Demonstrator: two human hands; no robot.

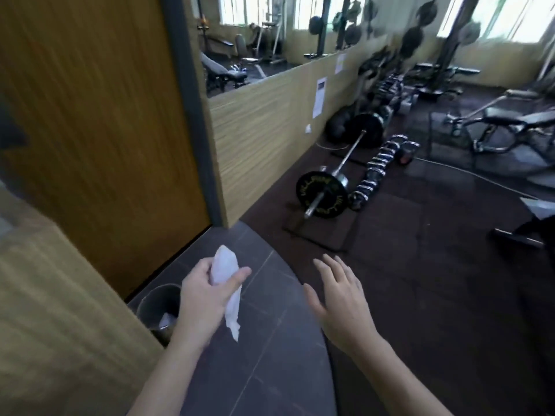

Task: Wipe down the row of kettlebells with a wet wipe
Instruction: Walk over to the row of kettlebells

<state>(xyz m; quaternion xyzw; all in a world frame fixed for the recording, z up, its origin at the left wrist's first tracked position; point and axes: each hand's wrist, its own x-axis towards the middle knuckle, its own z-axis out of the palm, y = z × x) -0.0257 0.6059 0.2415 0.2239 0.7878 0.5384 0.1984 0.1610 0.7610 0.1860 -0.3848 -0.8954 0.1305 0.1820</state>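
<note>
While the dark rubber gym floor (420, 265) spreads ahead, a black-plated steel barbell (336, 175) lies on it near the wall, with the row of dark kettlebells (377, 166) just beside it, well apart from both hands. Lower down, the left hand (207, 298) grips a crumpled white wet wipe (226, 271) above a round dark waste bin (156, 301), and the right hand (342, 298) hangs empty, its fingers spread and relaxed.

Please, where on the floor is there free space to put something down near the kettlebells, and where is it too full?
Free: the dark mat right of the kettlebell row, up to the bench; also the grey tiles between the hands. Crowded: the strip along the wall, filled by the barbell and the row.
</note>
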